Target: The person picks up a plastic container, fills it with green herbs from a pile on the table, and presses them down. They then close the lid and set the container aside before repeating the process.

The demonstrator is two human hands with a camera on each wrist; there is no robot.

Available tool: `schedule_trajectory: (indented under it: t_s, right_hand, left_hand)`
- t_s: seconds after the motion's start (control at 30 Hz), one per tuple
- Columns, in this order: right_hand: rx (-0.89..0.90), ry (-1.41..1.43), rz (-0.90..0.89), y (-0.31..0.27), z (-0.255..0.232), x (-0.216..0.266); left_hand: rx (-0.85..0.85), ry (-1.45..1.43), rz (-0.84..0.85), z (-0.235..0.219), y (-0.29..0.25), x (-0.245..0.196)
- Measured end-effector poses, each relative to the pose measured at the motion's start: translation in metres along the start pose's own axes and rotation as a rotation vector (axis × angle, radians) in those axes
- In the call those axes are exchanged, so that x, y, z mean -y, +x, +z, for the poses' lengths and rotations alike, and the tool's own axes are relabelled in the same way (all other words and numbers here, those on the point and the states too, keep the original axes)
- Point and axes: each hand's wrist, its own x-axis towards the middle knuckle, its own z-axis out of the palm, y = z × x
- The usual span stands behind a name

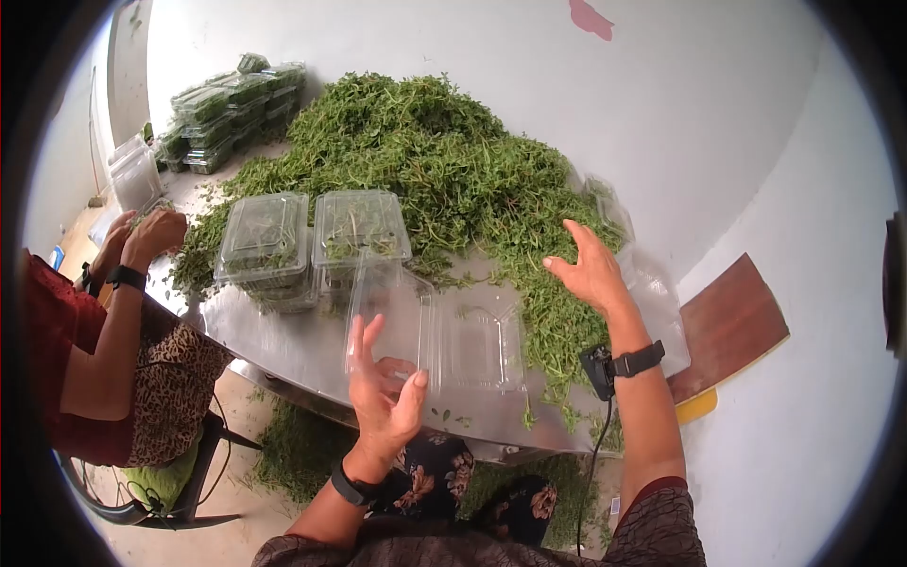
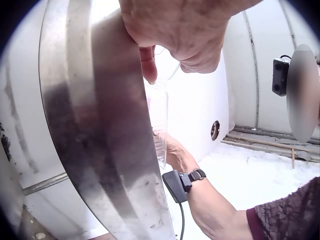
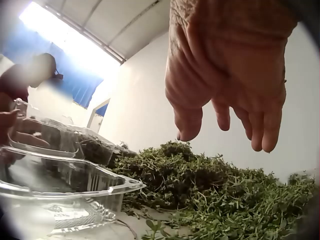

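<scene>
Right hand (image 1: 590, 272) was spread open, empty, over greens (image 1: 406, 142); clear box (image 1: 477, 350) lay open beside them.
A loose scoop probably suited tangled stems, lid (image 1: 406, 298) tilted back out of the way. Left hand (image 1: 383, 406) had partly bent fingers at the lid; couldn't tell if pinching. Left wrist view: box washed out.

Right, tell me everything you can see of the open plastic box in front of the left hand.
The open box looks like thin, clear, glossy plastic, with a lid and a squarish base side by side. The base has a flat flared rim and a patterned bottom, and holds no greens. It sits on the metal table, beside the pile. The lid appears tilted up, with the left hand at it; whether the fingers grip it is unclear.
</scene>
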Motion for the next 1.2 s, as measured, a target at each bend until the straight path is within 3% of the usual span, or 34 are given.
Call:
schedule_trajectory:
  t_s: [0.07,0.37,0.6,0.77,0.83,0.9,0.97,1.03,1.13,1.2]
  right_hand:
    - [0.117,-0.023,0.007,0.026,0.004,-0.010]
    - [0.262,-0.246,-0.034,0.121,0.048,-0.018]
    - [0.378,-0.320,0.148,0.163,0.090,-0.019]
    - [0.254,-0.334,0.156,0.165,0.098,-0.023]
    - [0.229,-0.337,0.027,0.171,0.101,-0.031]
    - [0.194,-0.319,0.011,0.168,0.101,-0.035]
    - [0.189,-0.311,-0.042,0.162,0.092,-0.037]
    - [0.162,-0.364,-0.012,0.152,0.080,-0.032]
    - [0.074,-0.277,-0.130,0.140,0.060,-0.048]
    - [0.091,-0.258,-0.055,0.125,0.040,-0.044]
  left_hand:
    - [-0.047,-0.044,-0.073,0.002,-0.001,-0.005]
    - [-0.028,-0.097,-0.024,-0.001,-0.007,0.004]
    - [-0.021,-0.095,-0.065,-0.001,-0.011,0.003]
    - [-0.035,-0.064,-0.067,0.000,-0.011,0.002]
    - [-0.038,-0.060,-0.063,0.001,-0.010,0.002]
    - [-0.048,-0.052,-0.061,0.000,-0.009,0.004]
    - [-0.018,-0.048,0.009,-0.003,-0.009,0.008]
    - [-0.012,-0.039,-0.016,-0.001,-0.008,0.007]
    - [-0.006,-0.042,-0.033,0.000,-0.005,0.007]
    - [-0.009,-0.063,-0.028,0.001,-0.004,0.006]
